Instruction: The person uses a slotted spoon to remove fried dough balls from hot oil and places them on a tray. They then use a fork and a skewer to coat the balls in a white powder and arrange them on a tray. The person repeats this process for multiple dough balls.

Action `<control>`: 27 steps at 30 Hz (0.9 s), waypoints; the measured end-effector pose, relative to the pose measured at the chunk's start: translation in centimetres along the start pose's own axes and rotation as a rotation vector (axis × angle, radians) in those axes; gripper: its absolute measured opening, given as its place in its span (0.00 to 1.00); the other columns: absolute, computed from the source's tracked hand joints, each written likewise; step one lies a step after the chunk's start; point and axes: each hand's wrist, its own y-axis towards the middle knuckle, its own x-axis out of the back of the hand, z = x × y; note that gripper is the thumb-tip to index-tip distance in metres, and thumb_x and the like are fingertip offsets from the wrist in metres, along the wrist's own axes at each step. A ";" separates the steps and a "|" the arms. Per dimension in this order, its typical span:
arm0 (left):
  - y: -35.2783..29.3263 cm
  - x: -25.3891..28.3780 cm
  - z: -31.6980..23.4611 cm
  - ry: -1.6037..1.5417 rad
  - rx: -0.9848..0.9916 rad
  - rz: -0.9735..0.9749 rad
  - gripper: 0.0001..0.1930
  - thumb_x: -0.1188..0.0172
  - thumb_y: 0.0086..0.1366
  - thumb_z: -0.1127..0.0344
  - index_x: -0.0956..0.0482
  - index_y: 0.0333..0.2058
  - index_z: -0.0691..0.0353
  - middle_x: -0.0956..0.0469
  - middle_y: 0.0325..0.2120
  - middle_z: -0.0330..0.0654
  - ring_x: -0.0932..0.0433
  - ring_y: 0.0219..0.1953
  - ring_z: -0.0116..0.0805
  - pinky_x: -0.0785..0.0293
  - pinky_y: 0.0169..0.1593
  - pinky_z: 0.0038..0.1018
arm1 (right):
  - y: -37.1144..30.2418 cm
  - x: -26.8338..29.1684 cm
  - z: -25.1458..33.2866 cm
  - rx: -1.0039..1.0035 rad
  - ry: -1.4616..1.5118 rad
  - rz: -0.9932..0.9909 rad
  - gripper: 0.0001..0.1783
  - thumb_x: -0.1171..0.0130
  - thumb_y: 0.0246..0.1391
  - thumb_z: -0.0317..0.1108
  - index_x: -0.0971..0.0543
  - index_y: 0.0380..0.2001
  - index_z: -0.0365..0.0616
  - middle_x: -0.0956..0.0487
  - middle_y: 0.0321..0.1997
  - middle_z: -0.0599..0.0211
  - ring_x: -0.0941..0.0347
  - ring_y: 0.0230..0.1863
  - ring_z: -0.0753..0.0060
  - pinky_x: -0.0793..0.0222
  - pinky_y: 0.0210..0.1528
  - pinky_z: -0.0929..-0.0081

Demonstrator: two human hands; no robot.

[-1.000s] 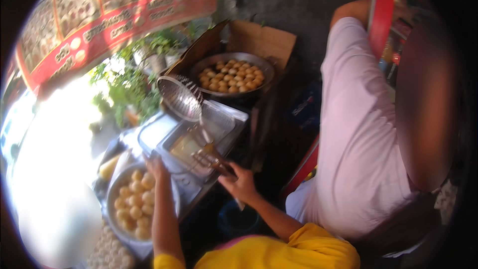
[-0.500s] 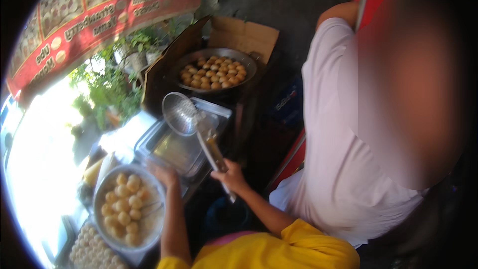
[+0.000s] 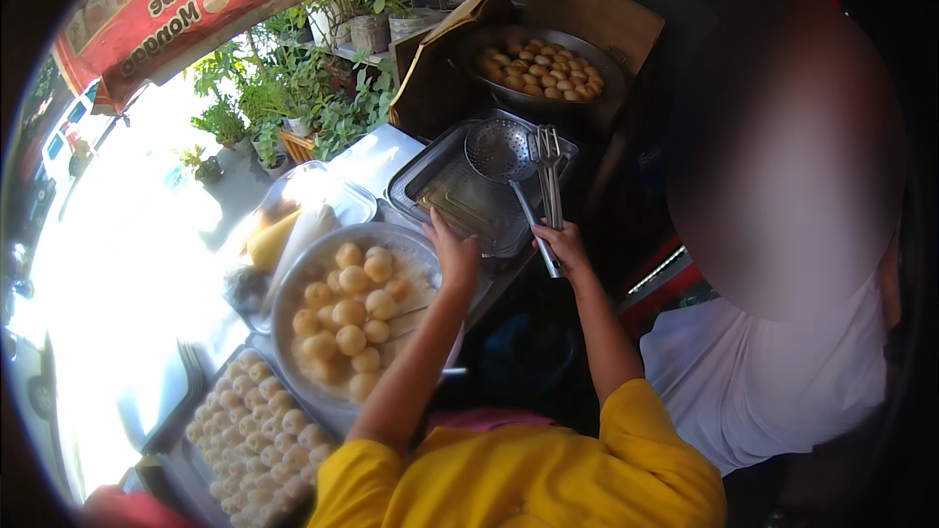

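Handles skimmer [image 3: 499, 150] and tongs [image 3: 551, 176] over tray [image 3: 445, 186], both gripped in right hand [image 3: 564, 246], perhaps touches edge with spread left hand [image 3: 455, 252], and needs steady control.

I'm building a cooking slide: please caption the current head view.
Right grip holding a perforated skimmer and tongs, beside a rectangular metal tray and round basin of pale dough balls.

Skimmer [image 3: 499, 150]: metal, round perforated bowl over tray [image 3: 489, 213], handle angled toward wearer. Tongs [image 3: 551, 176]: metal, slender, alongside skimmer. Tray: rectangular, metal, rounded corners, lying flat.
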 end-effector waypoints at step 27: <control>-14.3 20.2 -2.9 -0.531 0.063 0.174 0.15 0.48 0.60 0.74 0.31 0.47 0.65 0.27 0.38 0.42 0.25 0.40 0.31 0.29 0.38 0.22 | 8.4 -2.8 4.9 0.145 -1.121 -0.009 0.19 0.45 0.43 0.30 0.25 0.43 0.42 0.25 0.44 0.47 0.28 0.47 0.49 0.31 0.47 0.59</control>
